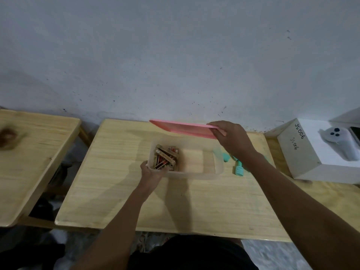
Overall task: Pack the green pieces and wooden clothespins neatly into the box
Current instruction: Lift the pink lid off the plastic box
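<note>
Our left hand [151,171] clasps the box [218,168] corner, clothespins [165,156] piled inside; our right grip [227,133] pinches the pink lid [183,128] aloft. Green pieces [239,169] lie outside on the surface [116,191]: closing now risks leaving them unpacked.

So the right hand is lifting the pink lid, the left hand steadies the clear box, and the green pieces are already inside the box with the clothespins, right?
Not quite. In the head view the green pieces lie on the table, right of the clear box; only the clothespins are inside. The rest holds.
</note>
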A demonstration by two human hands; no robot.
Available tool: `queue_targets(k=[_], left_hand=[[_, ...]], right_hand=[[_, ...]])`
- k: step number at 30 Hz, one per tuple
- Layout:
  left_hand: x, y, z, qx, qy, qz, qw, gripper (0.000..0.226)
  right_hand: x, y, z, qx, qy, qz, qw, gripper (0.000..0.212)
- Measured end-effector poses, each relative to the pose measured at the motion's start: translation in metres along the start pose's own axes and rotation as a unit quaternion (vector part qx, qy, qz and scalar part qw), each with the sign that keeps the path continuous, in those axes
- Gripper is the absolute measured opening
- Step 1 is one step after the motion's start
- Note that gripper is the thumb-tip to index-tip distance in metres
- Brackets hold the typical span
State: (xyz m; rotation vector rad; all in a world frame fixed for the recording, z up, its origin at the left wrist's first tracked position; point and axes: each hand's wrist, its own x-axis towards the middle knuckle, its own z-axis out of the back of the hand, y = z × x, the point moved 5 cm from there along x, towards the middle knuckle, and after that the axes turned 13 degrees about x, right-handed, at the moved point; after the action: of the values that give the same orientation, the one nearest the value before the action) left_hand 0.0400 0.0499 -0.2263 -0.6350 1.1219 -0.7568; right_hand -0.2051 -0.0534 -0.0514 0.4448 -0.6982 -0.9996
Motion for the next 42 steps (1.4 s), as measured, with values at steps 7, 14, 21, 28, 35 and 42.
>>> queue_targets(k=[7,14,21,28,35,42], left_hand=[[-0.001,-0.071,0.07,-0.131,-0.082,-0.015,0.988,0.064],[0.004,-0.103,0.092,-0.211,-0.059,0.009,0.976,0.034],[0.019,-0.065,0.162,-0.039,-0.229,0.039,0.972,0.046],[0.035,-0.031,0.162,0.146,-0.24,0.044,0.959,0.039],[0.039,-0.019,0.122,0.351,-0.256,0.044,0.9,0.054],[0.023,-0.039,0.04,0.232,-0.127,-0.117,0.957,0.041]], right_hand=[[-0.005,0.071,-0.067,-0.002,-0.035,0.22,0.975,0.025],[-0.006,0.105,-0.159,0.013,0.156,0.224,0.962,0.059],[-0.019,0.044,-0.16,-0.013,0.173,0.054,0.983,0.059],[-0.04,0.001,-0.163,0.054,0.355,-0.096,0.928,0.029],[-0.049,-0.015,-0.148,0.022,0.328,-0.09,0.94,0.018],[-0.064,-0.072,-0.078,-0.082,-0.06,-0.243,0.965,0.039]])
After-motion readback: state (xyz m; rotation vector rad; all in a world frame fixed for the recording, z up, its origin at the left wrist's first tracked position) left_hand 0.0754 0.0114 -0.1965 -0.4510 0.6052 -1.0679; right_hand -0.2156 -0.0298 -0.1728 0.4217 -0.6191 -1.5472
